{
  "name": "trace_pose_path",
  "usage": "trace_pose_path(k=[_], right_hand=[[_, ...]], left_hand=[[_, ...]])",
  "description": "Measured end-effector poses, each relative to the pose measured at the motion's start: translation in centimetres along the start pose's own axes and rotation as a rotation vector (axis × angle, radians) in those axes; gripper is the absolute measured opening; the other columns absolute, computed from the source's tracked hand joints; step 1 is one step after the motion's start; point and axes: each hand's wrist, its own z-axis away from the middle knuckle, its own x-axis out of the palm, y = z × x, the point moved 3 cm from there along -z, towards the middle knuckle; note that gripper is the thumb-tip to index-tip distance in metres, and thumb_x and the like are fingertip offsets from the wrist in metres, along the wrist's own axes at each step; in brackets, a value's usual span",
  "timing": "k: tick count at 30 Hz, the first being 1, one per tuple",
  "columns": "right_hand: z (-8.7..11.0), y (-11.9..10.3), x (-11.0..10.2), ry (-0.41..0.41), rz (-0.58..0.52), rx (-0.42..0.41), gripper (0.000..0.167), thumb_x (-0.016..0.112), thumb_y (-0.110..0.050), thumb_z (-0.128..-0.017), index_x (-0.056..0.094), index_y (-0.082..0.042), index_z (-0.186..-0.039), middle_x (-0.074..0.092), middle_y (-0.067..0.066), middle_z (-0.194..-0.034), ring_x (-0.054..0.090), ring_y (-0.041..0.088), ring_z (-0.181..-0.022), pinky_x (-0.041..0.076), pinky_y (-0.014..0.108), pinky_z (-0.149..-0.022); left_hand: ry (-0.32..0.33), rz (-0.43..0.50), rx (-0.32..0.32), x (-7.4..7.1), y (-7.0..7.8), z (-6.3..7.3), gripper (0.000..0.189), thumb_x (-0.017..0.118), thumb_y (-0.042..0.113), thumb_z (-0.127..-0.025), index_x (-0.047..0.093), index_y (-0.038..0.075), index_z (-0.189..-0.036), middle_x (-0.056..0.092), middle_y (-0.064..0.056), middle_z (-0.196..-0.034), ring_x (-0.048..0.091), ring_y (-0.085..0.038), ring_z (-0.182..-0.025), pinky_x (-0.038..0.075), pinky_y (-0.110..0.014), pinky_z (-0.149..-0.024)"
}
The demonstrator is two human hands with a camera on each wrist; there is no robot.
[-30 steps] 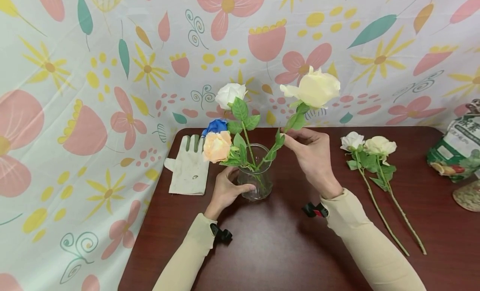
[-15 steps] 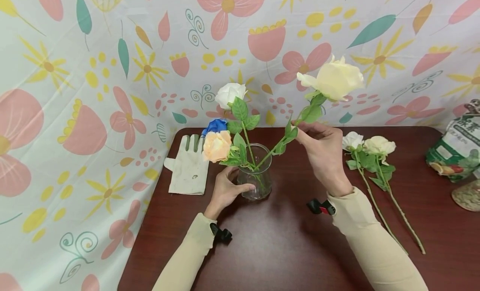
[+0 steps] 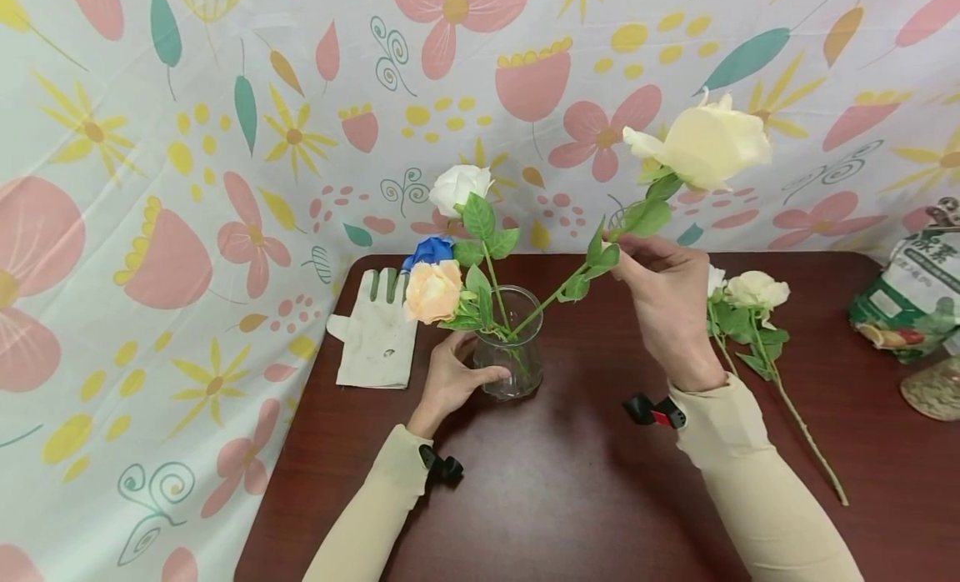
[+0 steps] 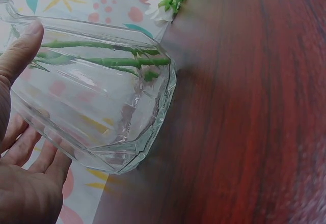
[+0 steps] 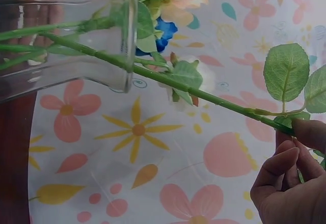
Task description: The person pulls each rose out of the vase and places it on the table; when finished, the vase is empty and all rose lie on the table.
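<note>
A clear glass vase (image 3: 522,367) stands on the table, and my left hand (image 3: 452,380) grips its left side, thumb across the front. In the left wrist view, green stems (image 4: 107,61) show through the faceted glass. My right hand (image 3: 667,307) pinches the stem of a large cream rose (image 3: 712,144), which leans to the right. The right wrist view has that stem (image 5: 198,92) running down inside the vase mouth. Also in the vase are a white rose (image 3: 459,188), a peach rose (image 3: 435,292) and a blue flower (image 3: 431,253).
A white work glove (image 3: 378,340) lies left of the vase. Two cut roses, one a cream rose (image 3: 757,290), lie on the right, partly behind my right arm. Farther right are a green-and-white bag (image 3: 911,290) and a container (image 3: 933,390). Flower-patterned cloth (image 3: 360,82) hangs behind the table.
My right hand has moved right and slightly up, tilting the cream rose farther right, its stem still in the vase. The left hand and the vase have stayed put.
</note>
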Motion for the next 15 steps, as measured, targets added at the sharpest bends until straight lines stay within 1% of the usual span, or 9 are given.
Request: trace_pose_path(k=[7,10,15], right_hand=[[-0.1,-0.8,-0.4,0.020,-0.066,-0.017,0.009,0.080,0.009,-0.092,0.084,0.006,-0.099,0.086,0.003,-0.092,0.070,0.008,-0.066,0.058,0.018,-0.065],[-0.1,-1.2,-0.5,0.017,-0.072,-0.027,0.008,0.081,0.008,-0.092,0.083,0.009,-0.100,0.086,0.005,-0.093,0.070,0.009,-0.066,0.058,0.019,-0.065],[-0.1,-1.7,-0.7,0.015,-0.109,-0.046,0.008,0.079,0.010,-0.093,0.083,0.007,-0.099,0.086,0.007,-0.094,0.070,0.010,-0.067,0.058,0.021,-0.066]], left_hand=[[-0.003,0.007,0.005,0.0,-0.2,0.0,0.080,0.100,0.013,-0.078,0.065,0.008,-0.150,0.069,-0.019,-0.147,0.065,-0.039,-0.141,0.055,-0.053,-0.122],[-0.003,0.008,0.003,0.0,-0.3,0.0,0.079,0.100,0.012,-0.078,0.065,0.008,-0.150,0.069,-0.019,-0.147,0.065,-0.039,-0.141,0.055,-0.053,-0.122],[-0.004,0.008,-0.002,0.0,-0.2,0.0,0.080,0.100,0.011,-0.079,0.065,0.010,-0.150,0.070,-0.017,-0.147,0.065,-0.038,-0.142,0.055,-0.052,-0.122]])
